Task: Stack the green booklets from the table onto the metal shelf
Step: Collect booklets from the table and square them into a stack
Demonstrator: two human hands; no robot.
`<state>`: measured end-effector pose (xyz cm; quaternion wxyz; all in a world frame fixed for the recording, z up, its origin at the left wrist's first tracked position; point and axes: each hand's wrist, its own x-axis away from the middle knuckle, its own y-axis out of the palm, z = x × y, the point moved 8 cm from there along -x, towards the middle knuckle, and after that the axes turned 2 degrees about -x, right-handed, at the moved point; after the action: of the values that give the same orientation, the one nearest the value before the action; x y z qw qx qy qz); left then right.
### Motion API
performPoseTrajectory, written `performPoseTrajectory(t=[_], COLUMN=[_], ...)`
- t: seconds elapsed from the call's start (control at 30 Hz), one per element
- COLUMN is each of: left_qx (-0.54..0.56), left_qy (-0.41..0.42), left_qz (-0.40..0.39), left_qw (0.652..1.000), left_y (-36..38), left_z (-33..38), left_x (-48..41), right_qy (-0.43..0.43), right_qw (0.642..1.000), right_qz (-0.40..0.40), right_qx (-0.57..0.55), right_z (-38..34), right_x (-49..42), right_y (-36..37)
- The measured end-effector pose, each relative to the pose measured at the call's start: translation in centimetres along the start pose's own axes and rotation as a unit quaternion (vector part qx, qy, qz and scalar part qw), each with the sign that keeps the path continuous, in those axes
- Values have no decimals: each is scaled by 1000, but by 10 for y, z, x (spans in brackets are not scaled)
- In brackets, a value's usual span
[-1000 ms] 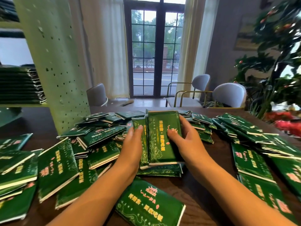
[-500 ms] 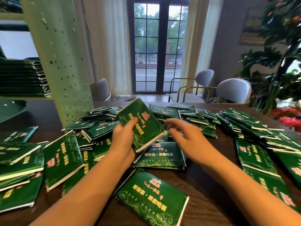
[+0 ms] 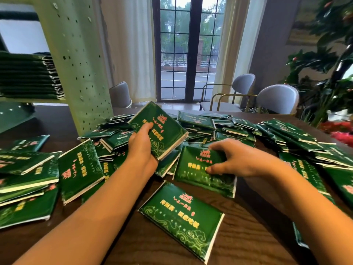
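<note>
Several green booklets lie scattered over the dark wooden table [image 3: 248, 236]. My left hand [image 3: 142, 146] grips a small bundle of green booklets [image 3: 162, 131], lifted and tilted above the pile. My right hand [image 3: 235, 159] lies on another green booklet [image 3: 196, 169] flat on the table, fingers curled at its upper edge and thumb near its middle. One more booklet [image 3: 181, 217] lies alone close to me. At the far left the pale green metal shelf [image 3: 80, 69] carries a tall stack of booklets [image 3: 28, 77].
The shelf's perforated upright stands on the table's left side. Booklet heaps [image 3: 298, 142] cover the right and left [image 3: 28, 178] of the table. Grey chairs [image 3: 277, 100] stand behind it, a leafy plant [image 3: 328, 73] at the right, a glass door at the back.
My left hand lifted the bundle from the table and tilted it up to the left. My right hand let go of it and dropped onto a booklet lying on the table.
</note>
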<state>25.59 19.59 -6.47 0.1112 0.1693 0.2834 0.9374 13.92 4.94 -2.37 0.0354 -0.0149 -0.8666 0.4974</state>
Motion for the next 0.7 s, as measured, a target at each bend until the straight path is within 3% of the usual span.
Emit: performPoseTrajectory(t=[0.13,0.27,0.4,0.5,0.6,0.7], left_qx=[-3,24,48,47,39,32], left_qy=[7,41,61,67,55,52], left_qz=[4,28,69,79,73,68], left_qw=[1000,998,995,994,995,996], left_y=[0,-6,-16,-17,-15,-14], left_z=[0,9,16,16,15,14], left_x=[-1,-3,-5,-4,-4,-4], right_qy=[18,6,15,-6,-39,-67], right_qw=[966,936,955,988,990,987], right_qz=[-18,-96,-150,-131,-100,-106], right_qx=[-257,-340,-255,-78,91,104], right_z=[3,-15,-26,-36,-52,-61], right_x=[6,14,16,16,23,26], right_y=[-7,11,38,49,50,52])
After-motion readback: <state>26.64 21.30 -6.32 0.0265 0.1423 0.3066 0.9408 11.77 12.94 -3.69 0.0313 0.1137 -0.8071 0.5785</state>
